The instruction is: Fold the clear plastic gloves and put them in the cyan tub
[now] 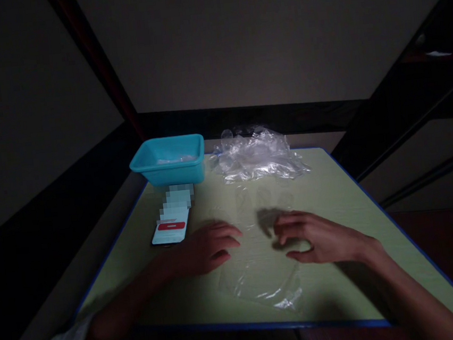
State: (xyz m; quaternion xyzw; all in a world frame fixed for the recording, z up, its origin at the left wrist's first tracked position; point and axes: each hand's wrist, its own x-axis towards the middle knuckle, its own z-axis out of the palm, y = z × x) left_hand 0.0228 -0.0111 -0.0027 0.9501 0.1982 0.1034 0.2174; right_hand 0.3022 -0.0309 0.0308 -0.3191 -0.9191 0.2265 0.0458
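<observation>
A clear disposable plastic glove (257,282) lies flat on the table, its fingers pointing away from me and its cuff towards me. My left hand (213,246) is at the glove's left side, fingers apart and slightly bent, with nothing in it. Over the glove's right side hovers my right hand (313,236), its fingers curled loosely and thumb apart, also holding nothing. Whether the left fingertips touch the plastic I cannot tell.
Behind the glove sits a crumpled heap of clear plastic (261,158). A turquoise basin (179,174) with clear plastic inside stands at the back left. In front of it lies a lit phone (172,234). The pale table (345,201) has a blue edge; a wall rises behind.
</observation>
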